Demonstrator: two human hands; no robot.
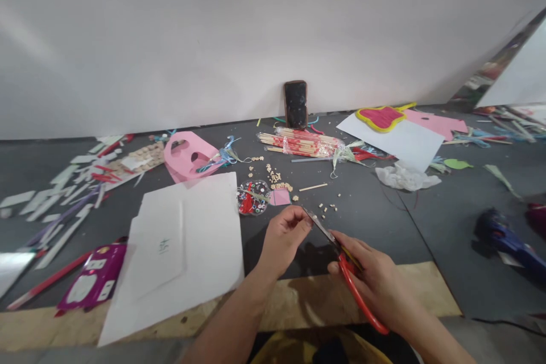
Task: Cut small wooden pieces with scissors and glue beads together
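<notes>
My right hand (375, 278) grips red-handled scissors (341, 256), blades pointing up and left toward my left hand (284, 236). My left hand is pinched shut at the blade tips, holding something too small to make out. Both hands hover over the dark table surface (371, 222) near its front wooden edge (298, 301). Small tan cut bits (328, 207) lie scattered just beyond the blades, and a short wooden stick (313, 186) lies farther back.
White paper sheets (183, 244) lie left of my hands. A clear tray of red pieces (252, 198), a pink square (280, 197), a bag of sticks (302, 143), a phone (296, 103) against the wall, a purple packet (91, 278) and a blue glue gun (507, 239) surround them.
</notes>
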